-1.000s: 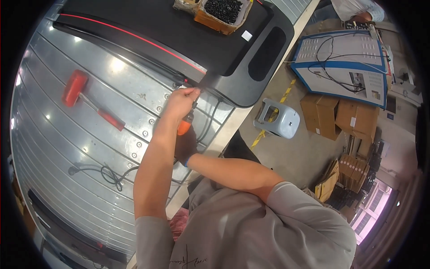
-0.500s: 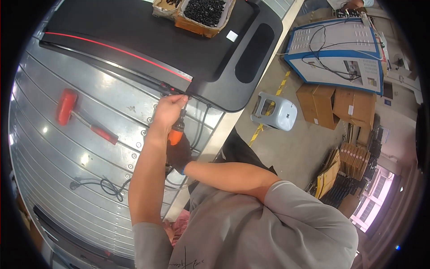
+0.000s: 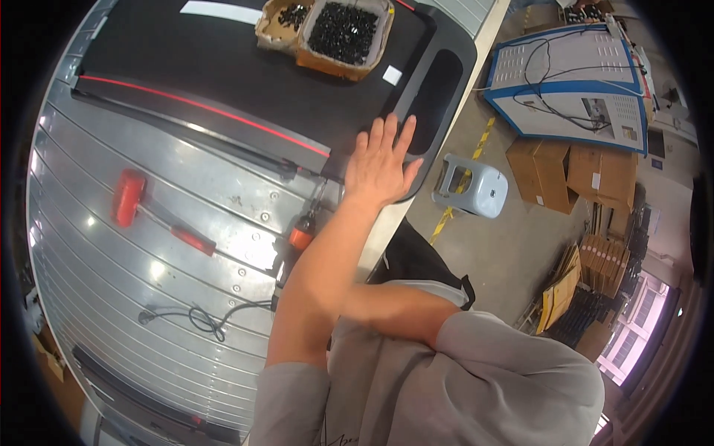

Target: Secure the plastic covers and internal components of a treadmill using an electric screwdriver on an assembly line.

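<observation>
Metal bench: ribbed and silvery, filling the left half of the frame.
Black panel: lies across the top of the frame, its long axis running from upper left down to a rounded end at centre right; a red stripe follows its lower edge.
Left hand: flat, fingers spread and pointing toward the top of the frame, palm pressed on the panel's rounded end beside the oval cut-out; it grips nothing.
Right hand: hidden under the left forearm, so I cannot tell how its fingers stand.
Screwdriver: orange and black, just below and left of the left hand, near the panel's lower edge.
Red mallet: well apart, centre left.
Box of screws: top centre, on the panel.
</observation>
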`<state>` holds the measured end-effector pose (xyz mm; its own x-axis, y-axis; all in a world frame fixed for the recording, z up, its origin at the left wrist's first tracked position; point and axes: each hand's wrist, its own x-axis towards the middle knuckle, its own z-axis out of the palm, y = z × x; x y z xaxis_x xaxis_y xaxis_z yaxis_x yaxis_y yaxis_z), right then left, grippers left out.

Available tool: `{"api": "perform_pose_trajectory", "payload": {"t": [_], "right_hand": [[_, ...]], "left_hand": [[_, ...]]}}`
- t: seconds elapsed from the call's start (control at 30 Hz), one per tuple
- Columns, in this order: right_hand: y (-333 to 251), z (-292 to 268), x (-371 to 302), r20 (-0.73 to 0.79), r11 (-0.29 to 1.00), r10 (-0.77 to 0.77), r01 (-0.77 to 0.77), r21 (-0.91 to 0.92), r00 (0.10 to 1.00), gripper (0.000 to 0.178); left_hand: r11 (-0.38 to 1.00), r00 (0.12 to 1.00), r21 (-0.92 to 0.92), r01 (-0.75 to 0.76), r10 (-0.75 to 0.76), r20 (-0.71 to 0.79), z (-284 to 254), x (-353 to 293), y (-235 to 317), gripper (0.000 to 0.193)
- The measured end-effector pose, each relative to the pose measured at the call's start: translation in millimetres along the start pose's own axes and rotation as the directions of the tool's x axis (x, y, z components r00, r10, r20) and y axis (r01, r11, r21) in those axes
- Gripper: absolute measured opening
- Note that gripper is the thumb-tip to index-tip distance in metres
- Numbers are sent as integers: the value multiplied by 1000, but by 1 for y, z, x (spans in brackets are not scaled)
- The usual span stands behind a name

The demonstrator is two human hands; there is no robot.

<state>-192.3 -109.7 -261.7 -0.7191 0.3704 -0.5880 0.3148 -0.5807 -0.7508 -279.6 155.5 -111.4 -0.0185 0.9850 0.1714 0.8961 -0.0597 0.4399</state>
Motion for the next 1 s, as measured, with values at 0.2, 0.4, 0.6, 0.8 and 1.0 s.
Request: {"api": "perform_pose_trajectory", "payload": {"t": [0.2,0.4,0.6,0.8,1.0], "right_hand": [[69,12,24,262,942,55,-137,307,963,23],[96,26,61,-45,473,270,-92,876,962,23],[-223,37,-53,-144,998,19,-10,60,989,29],[-291,-49,-69,-474,942,-334,297,-153,814,24],[-357,-167,-129,-738,886,-457,323,-332,496,25]], "left_hand": [[999,997,6,46,-46,55,-3,-2,-5,81],[932,961,-356,-65,-37,-273,-23,26,8,58],[970,945,-233,62,-132,-300,-92,84,-125,14],[963,935,235,135,-202,291,-115,156,-131,12],[885,890,465,-19,-198,412,-107,161,-136,17]]}}
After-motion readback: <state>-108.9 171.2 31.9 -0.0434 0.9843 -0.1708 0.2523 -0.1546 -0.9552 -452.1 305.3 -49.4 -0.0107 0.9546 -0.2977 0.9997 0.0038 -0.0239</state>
